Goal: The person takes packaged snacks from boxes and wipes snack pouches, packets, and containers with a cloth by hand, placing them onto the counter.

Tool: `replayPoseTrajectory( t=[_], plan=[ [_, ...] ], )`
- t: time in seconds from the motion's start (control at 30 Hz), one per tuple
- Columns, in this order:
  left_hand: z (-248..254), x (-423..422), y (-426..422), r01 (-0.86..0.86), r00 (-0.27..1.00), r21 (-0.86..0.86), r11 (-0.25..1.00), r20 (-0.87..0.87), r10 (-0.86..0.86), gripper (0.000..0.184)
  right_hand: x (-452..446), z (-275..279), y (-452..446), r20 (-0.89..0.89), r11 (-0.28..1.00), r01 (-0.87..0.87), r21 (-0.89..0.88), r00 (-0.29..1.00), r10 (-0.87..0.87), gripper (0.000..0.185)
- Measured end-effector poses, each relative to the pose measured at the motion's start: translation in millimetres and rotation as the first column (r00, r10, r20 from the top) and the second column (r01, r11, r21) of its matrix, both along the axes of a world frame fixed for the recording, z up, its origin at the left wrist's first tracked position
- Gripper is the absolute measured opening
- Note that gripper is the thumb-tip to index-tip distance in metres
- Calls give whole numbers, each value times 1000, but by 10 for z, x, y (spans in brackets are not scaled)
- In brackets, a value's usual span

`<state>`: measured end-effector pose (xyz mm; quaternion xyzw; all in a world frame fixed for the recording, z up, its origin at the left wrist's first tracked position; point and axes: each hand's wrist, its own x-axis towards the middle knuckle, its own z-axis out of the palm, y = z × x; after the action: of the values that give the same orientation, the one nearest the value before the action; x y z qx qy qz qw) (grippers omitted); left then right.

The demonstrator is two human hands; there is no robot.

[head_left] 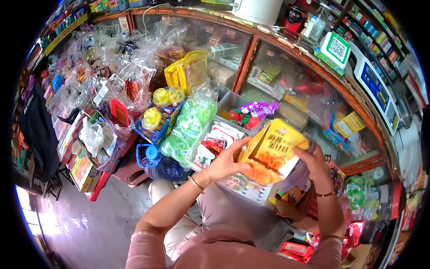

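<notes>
Both hands hold a yellow cardboard snack box (280, 141) printed with Chinese characters and a food picture, tilted in front of my body. My left hand (226, 162) grips its left side, thumb along the lower edge. On the opposite side, my right hand (317, 163) closes over the right edge, with some fingers hidden behind the box. Beneath and behind the box is a white bin (197, 154) with red and white snack packets (219, 139). Beyond that, a clear container (228, 101) holds purple-wrapped sweets (260, 109) and red round items.
Glass-fronted wooden cabinets (255, 45) curve across the back. Green plastic balls (190, 121) in a bag and a blue-capped water jug (154, 154) stand left. Crowded bagged goods (121, 62) fill the far left. Red packets (298, 251) lie low at right.
</notes>
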<state>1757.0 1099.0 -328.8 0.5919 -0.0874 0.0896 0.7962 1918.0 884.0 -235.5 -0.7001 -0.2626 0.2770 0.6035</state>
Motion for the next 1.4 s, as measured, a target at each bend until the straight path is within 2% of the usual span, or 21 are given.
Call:
replayPoseTrajectory(
  t=[0.03,0.1,0.13,0.2,0.23,0.3,0.33,0.4,0.47,0.53,0.57,0.63,0.67,0.7,0.77,1.0,1.1,1.17,1.23,1.3,1.4],
  plan=[
    [-68,72,78,-50,994,-33,998,91,53,66,52,33,89,-77,995,85,61,994,-80,45],
    [-81,202,383,-283,958,148,948,-15,288,56,193,149,239,-124,978,117,170,988,-97,43],
    [-78,256,566,-326,928,348,879,-59,367,53,210,264,336,-134,970,152,187,983,-128,42],
    [-143,467,790,-369,843,730,575,3,537,44,318,354,539,-89,936,212,281,977,-195,35],
    [-239,637,869,-368,845,729,577,3,535,44,434,315,594,-88,936,215,280,976,-198,35],
    [-433,1022,1000,-358,860,881,309,182,478,38,664,261,653,-78,946,155,284,987,-139,29],
    [-477,1209,1029,-363,859,878,312,186,476,38,635,271,773,-122,919,215,330,975,-184,24],
    [-612,1561,1097,-49,835,985,164,-50,547,35,731,207,879,-96,916,208,344,978,-186,26],
    [-1104,1961,1323,64,881,985,160,-131,455,38,805,179,928,-81,925,221,310,975,-206,31],
    [-970,2038,1367,287,903,942,173,-326,280,58,859,153,941,-119,913,269,307,963,-243,33],
    [-1065,2144,1407,289,903,941,178,-330,276,58,897,119,943,-160,896,317,310,947,-280,36],
    [-1075,2222,1428,187,812,886,425,-383,440,60,973,39,928,-188,890,330,315,941,-283,39],
    [-896,2218,1393,249,728,784,568,-539,425,55,993,20,927,-185,891,315,326,946,-267,39],
    [-966,2230,1384,258,722,779,572,-549,421,55,1016,-19,919,-184,892,301,338,950,-251,39],
    [-1104,2217,1389,301,889,899,318,-385,247,52,1096,-104,896,-204,912,274,306,954,-219,37],
    [-1678,2411,1518,319,933,880,354,-357,47,63,1209,-311,971,-217,889,332,315,937,-273,27],
    [-1497,2373,1397,290,894,881,374,-388,223,60,1233,-313,1090,-169,906,307,292,949,-267,24],
    [-1857,2508,1433,290,775,609,739,-602,192,61,1208,-297,1246,-134,916,279,290,959,-249,23],
    [-1677,2470,1412,224,718,432,874,-680,152,67,1188,-281,1410,-169,923,253,290,963,-211,25],
    [-1413,2353,1270,248,730,397,884,-676,99,65,1184,-263,1591,-124,925,224,308,973,-195,24],
    [-1347,2387,1089,167,722,717,677,-556,411,54,1280,-414,1775,-6,960,51,275,999,-52,27]
  ],
)
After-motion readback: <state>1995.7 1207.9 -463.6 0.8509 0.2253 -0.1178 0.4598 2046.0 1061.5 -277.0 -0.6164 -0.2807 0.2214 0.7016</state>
